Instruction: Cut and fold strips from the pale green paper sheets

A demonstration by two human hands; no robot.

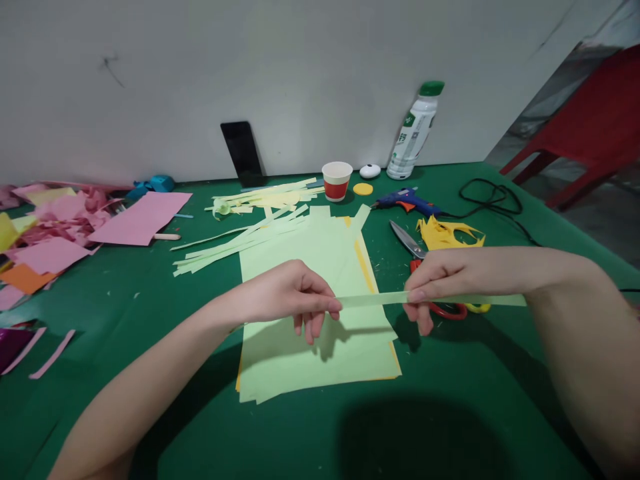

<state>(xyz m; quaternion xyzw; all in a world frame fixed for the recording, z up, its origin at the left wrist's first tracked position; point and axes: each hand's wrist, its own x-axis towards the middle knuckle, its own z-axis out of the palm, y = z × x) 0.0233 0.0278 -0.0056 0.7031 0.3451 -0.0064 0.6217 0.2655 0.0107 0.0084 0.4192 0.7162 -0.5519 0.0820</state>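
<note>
A long light green paper strip [374, 299] is stretched level between my two hands. My left hand [305, 301] pinches its left end between thumb and fingers. Further along the strip, my right hand [431, 285] is closed on it, and the free part runs on to the right past my wrist. Below lies a stack of light green paper sheets [300, 360], with yellow edges showing under it. Scissors [407, 239] with red and yellow handles rest on the table just behind my right hand, which partly hides them.
Cut green strips [240, 243] lie left of the stack. Behind stand a paper cup [337, 181], a leaning phone [243, 153] and a bottle [415, 132]. A blue glue gun [410, 200] trails a black cord [493, 200]. Pink paper [143, 219] covers the left; yellow scraps [447, 233] lie right.
</note>
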